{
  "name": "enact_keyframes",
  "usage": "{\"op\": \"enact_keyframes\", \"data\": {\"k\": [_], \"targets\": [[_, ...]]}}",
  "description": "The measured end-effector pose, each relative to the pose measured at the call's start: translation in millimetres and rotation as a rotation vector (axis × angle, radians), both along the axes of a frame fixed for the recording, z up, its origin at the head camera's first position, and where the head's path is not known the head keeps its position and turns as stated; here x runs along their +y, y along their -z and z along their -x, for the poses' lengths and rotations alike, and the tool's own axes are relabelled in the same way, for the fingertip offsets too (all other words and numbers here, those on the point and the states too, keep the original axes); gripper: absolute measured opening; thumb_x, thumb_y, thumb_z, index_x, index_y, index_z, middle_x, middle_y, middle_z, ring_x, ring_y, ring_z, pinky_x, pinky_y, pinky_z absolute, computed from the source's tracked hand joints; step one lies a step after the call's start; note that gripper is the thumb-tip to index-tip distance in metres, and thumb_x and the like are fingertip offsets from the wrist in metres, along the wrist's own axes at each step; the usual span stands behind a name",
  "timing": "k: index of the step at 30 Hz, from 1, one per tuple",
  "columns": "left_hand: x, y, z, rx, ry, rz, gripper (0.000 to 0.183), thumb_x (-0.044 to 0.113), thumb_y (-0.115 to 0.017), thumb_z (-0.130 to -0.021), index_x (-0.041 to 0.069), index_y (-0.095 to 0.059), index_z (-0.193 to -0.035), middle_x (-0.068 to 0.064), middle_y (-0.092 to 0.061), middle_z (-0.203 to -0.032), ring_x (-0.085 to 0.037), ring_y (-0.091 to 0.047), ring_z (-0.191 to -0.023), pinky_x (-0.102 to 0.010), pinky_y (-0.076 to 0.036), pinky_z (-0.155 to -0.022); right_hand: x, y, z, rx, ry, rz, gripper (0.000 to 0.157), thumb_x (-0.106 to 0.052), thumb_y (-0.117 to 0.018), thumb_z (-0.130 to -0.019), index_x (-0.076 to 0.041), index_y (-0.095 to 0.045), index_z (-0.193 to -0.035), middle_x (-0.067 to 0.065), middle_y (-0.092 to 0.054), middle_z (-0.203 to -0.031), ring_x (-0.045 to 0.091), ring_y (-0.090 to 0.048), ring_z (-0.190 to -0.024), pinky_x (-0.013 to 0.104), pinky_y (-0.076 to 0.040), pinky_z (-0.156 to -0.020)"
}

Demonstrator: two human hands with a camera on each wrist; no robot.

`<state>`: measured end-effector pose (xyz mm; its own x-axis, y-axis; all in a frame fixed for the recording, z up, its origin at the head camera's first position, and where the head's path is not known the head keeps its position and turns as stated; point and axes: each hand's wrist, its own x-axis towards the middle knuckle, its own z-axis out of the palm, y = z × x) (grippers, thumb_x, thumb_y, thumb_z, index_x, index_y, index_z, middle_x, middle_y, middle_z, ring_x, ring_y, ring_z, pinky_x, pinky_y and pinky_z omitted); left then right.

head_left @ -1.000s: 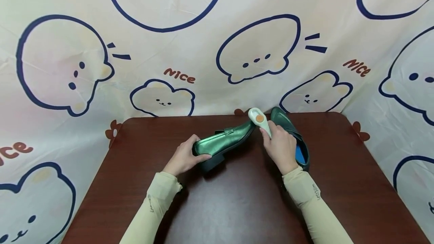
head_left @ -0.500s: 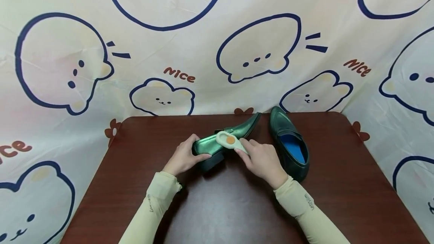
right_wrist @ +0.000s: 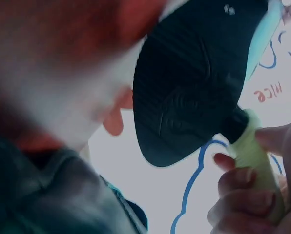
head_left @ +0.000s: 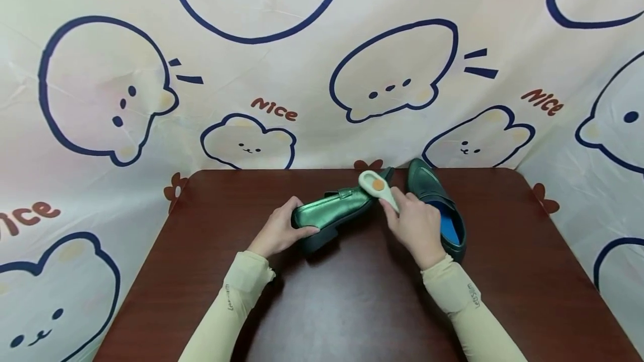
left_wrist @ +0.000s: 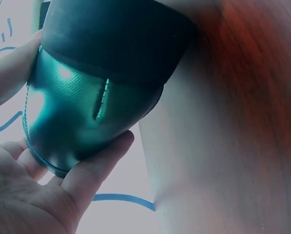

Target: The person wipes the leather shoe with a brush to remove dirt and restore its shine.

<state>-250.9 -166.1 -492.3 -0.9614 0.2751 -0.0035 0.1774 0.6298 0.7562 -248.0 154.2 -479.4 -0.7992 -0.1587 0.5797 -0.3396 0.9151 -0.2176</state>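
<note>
A shiny green loafer is held tilted above the table, its sole facing down and its toe toward the back. My left hand grips it by the heel end; in the left wrist view, thumb and fingers wrap the green heel counter below the black heel block. My right hand grips a pale-green shoe brush with an orange dot on its back. In the right wrist view, the brush's dark head lies at the edge of the ridged black sole; the bristles are hard to make out.
A second green loafer with a blue insole stands on the brown table, just right of my right hand, which partly covers it. Behind the table's back edge hangs a cream cloth with bear prints.
The brush first went from the toe back to the middle of the loafer, and is now near the toe again. The left hand keeps its grip on the heel. The head view has shifted slightly.
</note>
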Motion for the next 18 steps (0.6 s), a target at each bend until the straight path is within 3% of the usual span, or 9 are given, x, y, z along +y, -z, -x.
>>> {"op": "enact_keyframes", "data": {"k": [8, 11, 14, 18], "targets": [[3, -0.9, -3.0, 0.008, -0.033, -0.005, 0.046, 0.033, -0.088, -0.085, 0.014, -0.056, -0.112, -0.006, -0.065, -0.105, -0.021, -0.058, -0.09, -0.036, -0.05, -0.078, 18, -7.7, 11.8, 0.011, 0.168, 0.002, 0.035, -0.035, -0.07, -0.099, 0.0, -0.069, -0.102, 0.015, -0.052, -0.06, 0.028, -0.042, -0.042, 0.038, -0.033, -0.038], [4, -0.2, -3.7, 0.002, -0.027, -0.001, 0.047, 0.034, -0.087, -0.085, 0.014, -0.055, -0.113, -0.006, -0.066, -0.106, -0.021, -0.058, -0.091, -0.036, -0.05, -0.079, 21, -7.8, 10.5, -0.013, 0.178, 0.01, 0.036, -0.036, -0.067, -0.101, 0.0, -0.067, -0.1, 0.015, -0.053, -0.061, 0.029, -0.044, -0.044, 0.041, -0.036, -0.039], [5, -0.2, -4.7, -0.004, -0.028, -0.002, 0.048, 0.034, -0.088, -0.085, 0.014, -0.056, -0.114, -0.006, -0.066, -0.106, -0.021, -0.059, -0.091, -0.035, -0.051, -0.079, 18, -8.0, 3.6, -0.062, 0.101, 0.032, 0.036, -0.036, -0.063, -0.103, -0.001, -0.068, -0.108, 0.013, -0.056, -0.064, 0.025, -0.045, -0.046, 0.037, -0.035, -0.041], [6, -0.8, -4.3, -0.002, -0.041, 0.0, 0.047, 0.033, -0.088, -0.085, 0.014, -0.056, -0.114, -0.006, -0.067, -0.106, -0.021, -0.059, -0.091, -0.036, -0.051, -0.079, 4, -9.7, -8.7, -0.13, -0.069, 0.034, 0.031, -0.036, -0.06, -0.105, -0.005, -0.065, -0.109, 0.005, -0.055, -0.066, 0.018, -0.043, -0.048, 0.031, -0.032, -0.042]]}}
